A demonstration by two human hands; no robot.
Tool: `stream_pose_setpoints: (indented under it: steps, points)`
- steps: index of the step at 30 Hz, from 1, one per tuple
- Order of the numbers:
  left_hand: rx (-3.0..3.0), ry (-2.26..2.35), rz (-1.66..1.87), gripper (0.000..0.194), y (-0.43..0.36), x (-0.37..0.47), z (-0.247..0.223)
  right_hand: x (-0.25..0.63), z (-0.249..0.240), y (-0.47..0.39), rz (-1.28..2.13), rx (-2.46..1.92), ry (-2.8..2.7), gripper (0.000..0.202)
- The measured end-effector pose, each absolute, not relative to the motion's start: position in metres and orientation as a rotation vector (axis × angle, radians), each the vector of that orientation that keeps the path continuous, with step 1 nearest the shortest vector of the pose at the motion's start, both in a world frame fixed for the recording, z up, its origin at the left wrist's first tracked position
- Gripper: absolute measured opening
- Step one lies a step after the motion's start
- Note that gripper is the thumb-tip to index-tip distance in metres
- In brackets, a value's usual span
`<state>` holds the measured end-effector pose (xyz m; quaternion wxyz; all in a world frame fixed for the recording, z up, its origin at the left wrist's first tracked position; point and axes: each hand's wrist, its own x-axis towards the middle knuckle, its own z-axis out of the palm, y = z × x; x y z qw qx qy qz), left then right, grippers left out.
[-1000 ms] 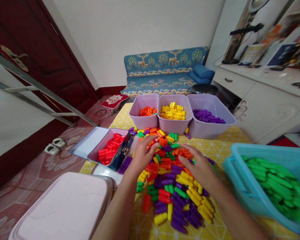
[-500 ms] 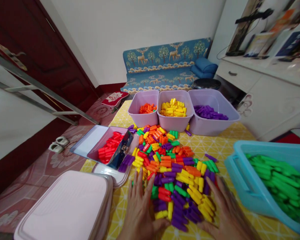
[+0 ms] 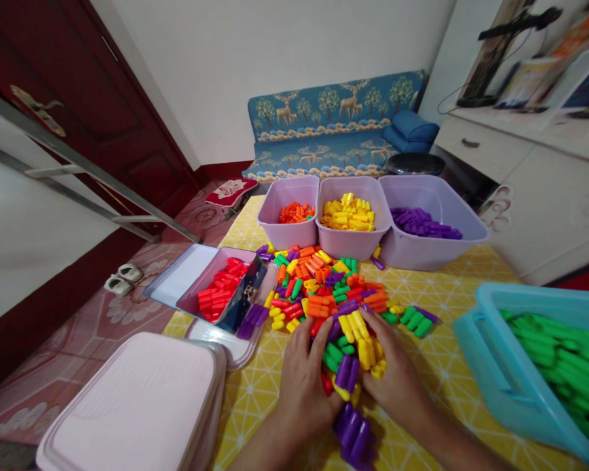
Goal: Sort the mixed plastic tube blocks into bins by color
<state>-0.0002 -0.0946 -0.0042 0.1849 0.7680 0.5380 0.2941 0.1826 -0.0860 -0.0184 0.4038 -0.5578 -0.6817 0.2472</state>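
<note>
A mixed pile of bullet-shaped plastic building blocks (image 3: pixel 319 304) in red, orange, yellow, green and purple lies on the yellow table. My left hand (image 3: pixel 302 376) curls around the pile's near left side, fingers bent over green and red blocks. On the right, my right hand (image 3: pixel 395 369) presses in against yellow blocks (image 3: pixel 354 325). Between the two palms a clump of blocks is squeezed together and heaped up. Some purple blocks (image 3: pixel 354 435) lie below my hands, near the front of the table. My fingertips are partly hidden among the blocks.
Lilac bins hold orange, yellow (image 3: pixel 354 247) and purple blocks behind the pile. A turquoise bin (image 3: pixel 495 366) of green blocks stands right. On the left are an open box (image 3: pixel 189 302) with red blocks and stacked pale lids (image 3: pixel 132 399). Farther back stands a blue sofa (image 3: pixel 319 144).
Both hands have moved inward and forward, from lying spread at the pile's sides to cupping it. The near blocks are pushed into a tighter, higher heap. The view has shifted slightly.
</note>
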Motion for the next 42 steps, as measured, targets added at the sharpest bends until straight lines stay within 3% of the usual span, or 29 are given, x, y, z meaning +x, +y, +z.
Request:
stream_pose_setpoints:
  steps: [4,11,14,20,30,38,42]
  points:
    - [2.011,1.317,0.865,0.085,-0.069,0.012,0.011,0.182,0.000,-0.065,0.784,-1.378,-1.609,0.060]
    - [1.968,1.150,0.984,0.073,-0.018,0.016,0.029,0.180,0.037,-0.011,0.936,-1.326,-1.558,0.072]
    - [2.049,1.174,0.968,0.074,-0.010,0.004,0.040,0.181,0.040,0.004,0.798,-1.304,-1.615,0.070]
    - [2.359,1.573,0.865,0.047,-0.030,-0.045,0.040,0.173,0.040,-0.027,0.309,-1.354,-1.914,0.049]
    - [2.293,2.151,0.593,0.050,-0.067,-0.078,-0.004,0.147,0.016,-0.119,0.515,-0.860,-2.652,0.060]
    - [2.176,1.979,0.833,0.039,-0.058,-0.073,-0.008,0.140,0.007,-0.122,0.346,-1.026,-2.425,0.025]
    - [2.094,1.789,0.997,0.033,-0.063,-0.063,-0.005,0.142,-0.004,-0.122,0.251,-1.009,-2.329,0.018]
